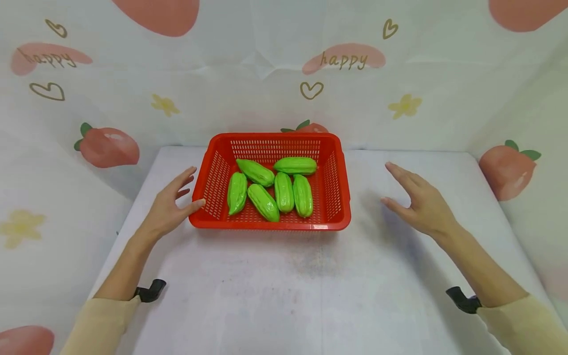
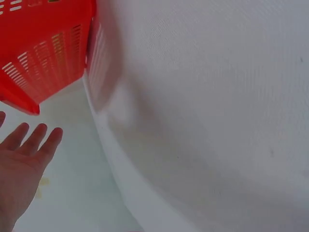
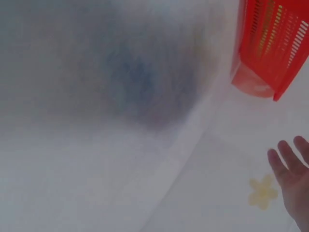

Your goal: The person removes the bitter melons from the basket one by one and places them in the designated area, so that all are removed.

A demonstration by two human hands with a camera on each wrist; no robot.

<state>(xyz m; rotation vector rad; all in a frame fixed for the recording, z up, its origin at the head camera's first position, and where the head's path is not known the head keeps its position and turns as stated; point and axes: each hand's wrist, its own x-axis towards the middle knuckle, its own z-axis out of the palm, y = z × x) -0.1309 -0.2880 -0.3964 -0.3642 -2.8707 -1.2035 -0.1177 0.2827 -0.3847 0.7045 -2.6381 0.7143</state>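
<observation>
Your left hand (image 1: 166, 209) and right hand (image 1: 423, 206), unclenched and empty, flank the red basket (image 1: 270, 226) (worktop's (image 1: 266, 296) 12 o'clock) at 9 and 3; left sits nearer, so one-sided contact could skew it.

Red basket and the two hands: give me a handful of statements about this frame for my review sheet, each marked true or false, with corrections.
1. The red basket holds six green vegetables. True.
2. The left hand is nearer the red basket than the right hand is. True.
3. The right hand grips the red basket. False: it is apart from it and holds nothing.
4. The backdrop bears the word "happy" in two places. True.
5. One of the green vegetables lies outside the red basket. False: all six lie inside.
</observation>
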